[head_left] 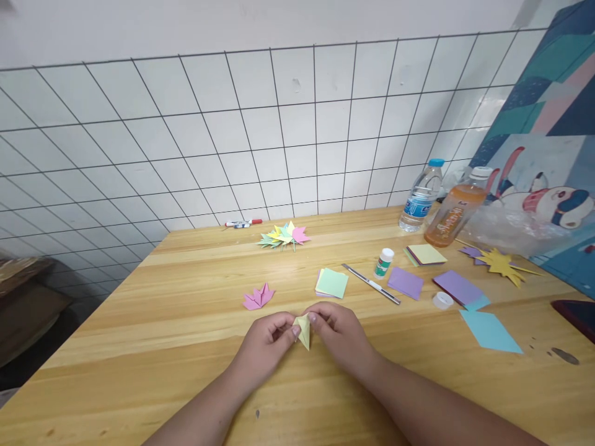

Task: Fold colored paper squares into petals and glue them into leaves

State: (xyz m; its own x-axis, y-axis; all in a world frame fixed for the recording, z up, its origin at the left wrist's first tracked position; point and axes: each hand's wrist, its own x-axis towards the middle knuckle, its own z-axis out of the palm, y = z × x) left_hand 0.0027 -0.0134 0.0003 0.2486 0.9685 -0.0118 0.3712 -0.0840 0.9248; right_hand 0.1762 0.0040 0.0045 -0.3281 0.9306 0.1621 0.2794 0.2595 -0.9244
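Observation:
Between my two hands is a small folded piece of pale yellow paper [304, 333], its point facing down toward me. My left hand [267, 339] pinches its left side with thumb and forefinger. On the other side, my right hand [341, 334] grips the top right edge the same way. Beyond my left hand lies a folded pink paper piece [259, 297] with several points. A stack of square paper [332, 283], light green on top, rests just past my right hand.
Farther right are a utility knife [372, 284], a glue stick [383, 263], its white cap [442, 301], purple paper [406, 283] and a blue sheet [491, 331]. Folded paper shapes [283, 236] and a marker [244, 223] sit near the wall. A water bottle [421, 196] and an orange drink bottle [458, 207] stand back right.

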